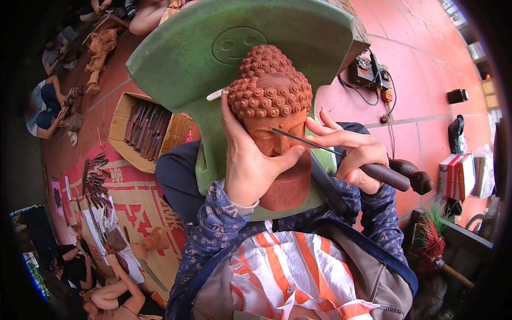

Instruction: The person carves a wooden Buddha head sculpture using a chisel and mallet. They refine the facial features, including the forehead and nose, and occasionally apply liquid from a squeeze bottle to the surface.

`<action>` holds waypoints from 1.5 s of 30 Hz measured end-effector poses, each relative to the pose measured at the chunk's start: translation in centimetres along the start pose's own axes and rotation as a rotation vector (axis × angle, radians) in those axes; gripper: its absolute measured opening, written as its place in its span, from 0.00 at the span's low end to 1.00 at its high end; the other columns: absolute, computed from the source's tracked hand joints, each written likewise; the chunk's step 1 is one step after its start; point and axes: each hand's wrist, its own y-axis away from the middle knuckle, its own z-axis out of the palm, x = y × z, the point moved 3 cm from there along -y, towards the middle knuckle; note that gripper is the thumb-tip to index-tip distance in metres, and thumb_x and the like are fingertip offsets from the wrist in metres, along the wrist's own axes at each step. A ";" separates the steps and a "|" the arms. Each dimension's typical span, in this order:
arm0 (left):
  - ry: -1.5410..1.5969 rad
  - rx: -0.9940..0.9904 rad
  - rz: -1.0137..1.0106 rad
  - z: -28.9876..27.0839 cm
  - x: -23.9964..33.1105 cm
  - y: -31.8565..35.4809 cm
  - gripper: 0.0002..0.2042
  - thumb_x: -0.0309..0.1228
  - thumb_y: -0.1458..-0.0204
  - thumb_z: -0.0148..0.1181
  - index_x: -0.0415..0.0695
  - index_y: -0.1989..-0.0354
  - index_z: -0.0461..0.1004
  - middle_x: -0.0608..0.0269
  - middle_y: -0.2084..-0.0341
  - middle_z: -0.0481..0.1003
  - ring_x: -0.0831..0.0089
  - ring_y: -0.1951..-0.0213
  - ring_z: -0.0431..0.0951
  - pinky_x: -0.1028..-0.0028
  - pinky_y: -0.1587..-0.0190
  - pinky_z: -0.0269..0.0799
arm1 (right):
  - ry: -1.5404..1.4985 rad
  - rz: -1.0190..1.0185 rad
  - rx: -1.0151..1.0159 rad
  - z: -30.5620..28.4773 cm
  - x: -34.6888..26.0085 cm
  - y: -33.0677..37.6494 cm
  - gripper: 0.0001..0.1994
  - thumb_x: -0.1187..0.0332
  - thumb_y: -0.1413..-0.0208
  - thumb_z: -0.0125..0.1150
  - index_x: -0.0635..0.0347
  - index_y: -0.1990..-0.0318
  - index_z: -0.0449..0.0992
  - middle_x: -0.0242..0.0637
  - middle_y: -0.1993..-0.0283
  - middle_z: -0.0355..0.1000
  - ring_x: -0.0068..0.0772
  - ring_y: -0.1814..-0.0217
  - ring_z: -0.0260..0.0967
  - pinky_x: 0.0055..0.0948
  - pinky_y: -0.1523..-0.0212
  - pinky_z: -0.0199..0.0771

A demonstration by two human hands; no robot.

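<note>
A reddish-brown carved wooden Buddha head with rows of round curls stands upright before me on a green plastic chair. My left hand is wrapped along the left side of its face, the thumb reaching across below the nose. My right hand grips a carving chisel by its dark handle. The thin metal blade slants up to the left, its tip at the brow and eye area. My left thumb lies close under the blade; whether they touch I cannot tell. A small white stick shows beside my left fingertips.
At left, a cardboard box holds several dark-handled tools, with more tools on a patterned mat. Several people sit working along the left. A black device with cords lies on the tiles at right, near a red-striped box.
</note>
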 end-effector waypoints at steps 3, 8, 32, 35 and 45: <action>0.004 0.007 0.000 0.1 -0.2 0.0 0.61 0.31 0.70 0.76 0.34 0.34 0.30 0.38 0.41 0.51 0.47 0.39 0.57 0.58 0.38 0.55 | -0.020 0.011 0.004 -0.2 -0.2 -0.1 0.14 0.62 0.48 0.58 0.63 0.79 0.72 0.67 0.49 0.67 0.67 0.37 0.57 0.61 0.33 0.21; 0.000 0.001 0.004 0.0 0.0 -0.1 0.60 0.30 0.70 0.76 0.34 0.34 0.31 0.37 0.41 0.51 0.47 0.39 0.58 0.58 0.38 0.56 | 0.001 -0.006 -0.004 -0.1 -0.2 -0.1 0.14 0.62 0.47 0.57 0.63 0.79 0.72 0.68 0.49 0.67 0.68 0.36 0.56 0.60 0.33 0.21; 0.001 0.012 -0.009 0.0 0.2 -0.1 0.60 0.30 0.70 0.76 0.32 0.34 0.31 0.37 0.42 0.52 0.46 0.40 0.58 0.57 0.38 0.55 | 0.114 0.101 -0.008 -0.3 -1.1 -1.0 0.21 0.51 0.46 0.58 0.59 0.80 0.70 0.67 0.51 0.69 0.67 0.40 0.61 0.62 0.33 0.32; 0.002 0.011 -0.005 0.0 0.3 -0.1 0.60 0.29 0.70 0.76 0.32 0.34 0.31 0.37 0.42 0.51 0.46 0.40 0.57 0.57 0.38 0.55 | 0.123 0.101 -0.010 -0.2 -1.1 -1.1 0.21 0.51 0.46 0.58 0.58 0.81 0.70 0.67 0.51 0.69 0.67 0.40 0.61 0.61 0.32 0.31; -0.021 0.020 0.004 0.1 0.0 0.0 0.61 0.30 0.70 0.76 0.33 0.34 0.30 0.37 0.42 0.51 0.46 0.40 0.57 0.57 0.38 0.55 | 0.157 0.115 -0.060 -0.2 -1.5 -1.6 0.17 0.55 0.45 0.59 0.59 0.78 0.72 0.59 0.47 0.69 0.61 0.38 0.61 0.61 0.32 0.27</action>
